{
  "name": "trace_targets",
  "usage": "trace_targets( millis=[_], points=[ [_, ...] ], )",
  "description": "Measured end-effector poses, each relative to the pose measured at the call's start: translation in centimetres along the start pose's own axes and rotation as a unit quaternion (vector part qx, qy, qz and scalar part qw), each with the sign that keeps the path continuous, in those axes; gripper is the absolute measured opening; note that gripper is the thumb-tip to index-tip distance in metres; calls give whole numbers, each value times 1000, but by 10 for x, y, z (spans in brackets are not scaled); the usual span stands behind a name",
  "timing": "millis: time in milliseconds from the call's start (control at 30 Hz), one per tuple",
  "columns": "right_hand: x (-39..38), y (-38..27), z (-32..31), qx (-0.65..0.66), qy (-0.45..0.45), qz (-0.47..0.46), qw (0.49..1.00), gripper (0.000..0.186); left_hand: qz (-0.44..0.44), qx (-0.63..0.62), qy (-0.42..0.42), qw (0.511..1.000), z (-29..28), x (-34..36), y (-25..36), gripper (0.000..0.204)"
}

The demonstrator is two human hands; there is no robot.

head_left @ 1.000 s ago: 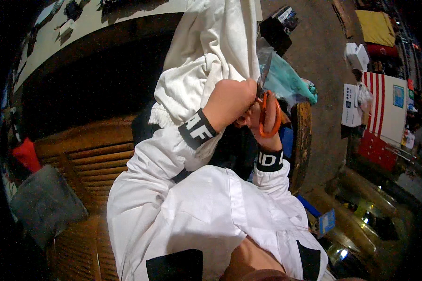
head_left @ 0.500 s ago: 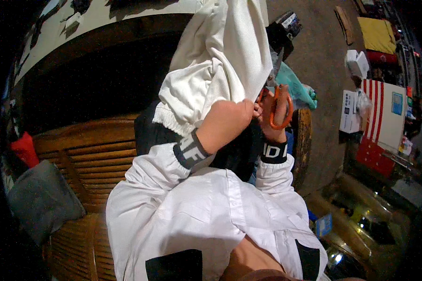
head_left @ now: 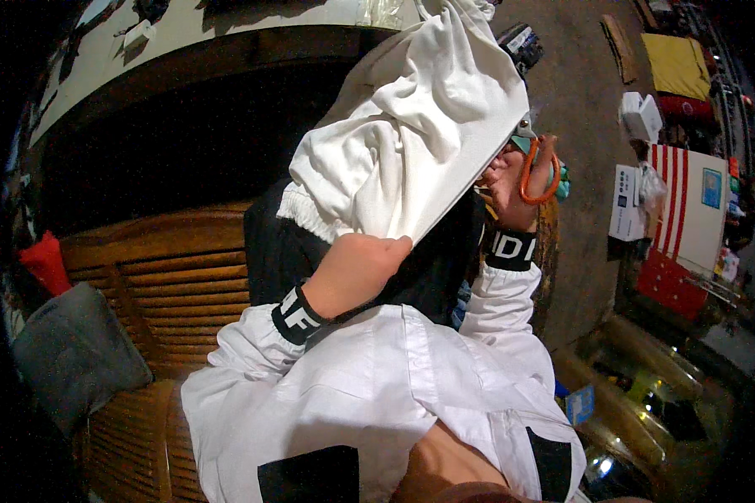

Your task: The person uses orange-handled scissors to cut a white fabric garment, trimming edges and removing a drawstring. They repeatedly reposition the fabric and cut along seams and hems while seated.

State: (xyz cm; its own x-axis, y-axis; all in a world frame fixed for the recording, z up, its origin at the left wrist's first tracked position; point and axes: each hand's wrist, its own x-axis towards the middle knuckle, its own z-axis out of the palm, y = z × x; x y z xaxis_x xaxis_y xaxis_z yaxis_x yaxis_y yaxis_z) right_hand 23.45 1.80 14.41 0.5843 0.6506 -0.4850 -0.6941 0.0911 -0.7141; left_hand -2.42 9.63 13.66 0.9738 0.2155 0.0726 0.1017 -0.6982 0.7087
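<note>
A white garment (head_left: 419, 126) with a gathered, elastic-looking hem is spread in front of me, over my dark-clad lap. My left hand (head_left: 354, 270) is closed on its near edge, pinching the fabric between thumb and fingers. From there the edge runs taut up and right toward my right hand (head_left: 516, 191). Orange-handled scissors (head_left: 538, 201) hang on that hand, a loop around the thumb. Their metal pivot shows beside the cloth, and the blades are mostly hidden. Whether the right fingers also grip the fabric cannot be made out.
I sit on a slatted wooden bench (head_left: 176, 285) with a grey cushion (head_left: 80, 352) and red cloth (head_left: 44, 264) at the left. A pale table (head_left: 252, 14) stands ahead. On the right are white boxes (head_left: 627, 201) and a yellow cloth (head_left: 676, 64).
My left hand has moved down and left with the garment's edge. My right hand has shifted right with the scissors, so the hands are farther apart and the fabric edge is stretched between them.
</note>
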Motion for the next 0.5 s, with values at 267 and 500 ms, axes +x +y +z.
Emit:
trace_targets(
  millis=[267,500],
  points=[
    [-3,4,-10,-104,-146,66,982,72,-37,-13,4,999,3,3,-1,6],
    [-34,5,25,-212,-113,44,970,76,-14,-126,190,974,-27,68,5,50]
  ],
)
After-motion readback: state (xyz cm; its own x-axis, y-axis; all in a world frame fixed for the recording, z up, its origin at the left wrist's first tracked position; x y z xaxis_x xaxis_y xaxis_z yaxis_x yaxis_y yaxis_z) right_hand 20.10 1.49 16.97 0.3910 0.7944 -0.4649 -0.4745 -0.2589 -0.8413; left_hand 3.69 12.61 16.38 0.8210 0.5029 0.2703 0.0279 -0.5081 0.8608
